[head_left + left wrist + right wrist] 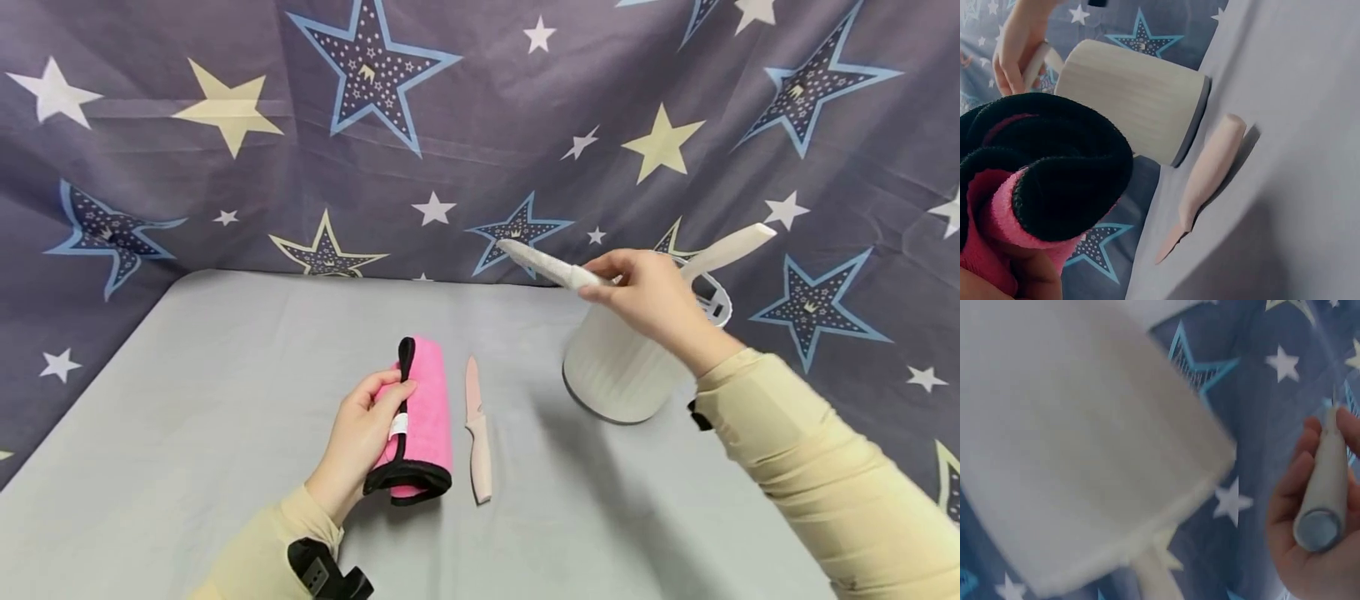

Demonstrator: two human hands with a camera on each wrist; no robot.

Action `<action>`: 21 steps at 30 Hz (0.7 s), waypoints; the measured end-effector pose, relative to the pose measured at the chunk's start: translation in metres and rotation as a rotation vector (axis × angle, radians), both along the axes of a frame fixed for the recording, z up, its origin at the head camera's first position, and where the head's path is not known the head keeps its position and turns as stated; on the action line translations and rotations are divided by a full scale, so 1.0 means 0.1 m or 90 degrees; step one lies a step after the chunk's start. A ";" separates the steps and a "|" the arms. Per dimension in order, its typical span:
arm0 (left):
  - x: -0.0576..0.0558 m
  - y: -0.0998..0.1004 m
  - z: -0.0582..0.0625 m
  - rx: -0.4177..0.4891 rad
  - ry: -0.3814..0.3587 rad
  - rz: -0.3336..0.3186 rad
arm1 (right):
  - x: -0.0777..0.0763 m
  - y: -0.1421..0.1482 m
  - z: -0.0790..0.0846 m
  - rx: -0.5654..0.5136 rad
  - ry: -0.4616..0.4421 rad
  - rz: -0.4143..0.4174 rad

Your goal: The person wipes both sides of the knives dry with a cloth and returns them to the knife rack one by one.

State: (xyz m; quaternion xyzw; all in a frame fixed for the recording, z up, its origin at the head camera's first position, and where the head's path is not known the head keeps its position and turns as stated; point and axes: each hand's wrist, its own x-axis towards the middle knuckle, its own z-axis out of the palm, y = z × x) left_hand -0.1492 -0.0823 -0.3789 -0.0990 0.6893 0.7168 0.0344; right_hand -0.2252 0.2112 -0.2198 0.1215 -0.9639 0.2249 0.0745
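Note:
My left hand (358, 435) grips a rolled pink cloth (431, 408) with black edging, thumb on top. The roll's black-edged end (1072, 169) fills the near side of the left wrist view. Beside the cloth a pink-bladed knife (478, 442) lies on the table, its tip pointing away from me. My right hand (648, 292) holds a second knife (542, 263) in the air, its pale blade pointing left. Its light handle (1325, 487) lies within the fingers in the right wrist view. Behind that hand stands a whitish knife holder (618, 367), with another light handle (731, 250) sticking out.
A grey-white cloth covers the table (187, 400). Along its back edge hangs a dark curtain (487, 108) printed with stars. The holder's slotted top (716, 308) is partly hidden by my right hand.

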 end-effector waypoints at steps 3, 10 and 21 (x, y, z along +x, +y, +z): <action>-0.01 -0.02 0.00 -0.002 -0.005 0.004 | -0.02 0.11 0.19 0.047 -0.005 0.002; -0.01 -0.04 0.01 -0.002 -0.015 0.011 | -0.06 0.36 0.53 0.206 -0.012 -0.006; -0.01 -0.04 -0.01 0.007 -0.020 0.016 | -0.15 0.75 1.12 0.454 -0.067 -0.078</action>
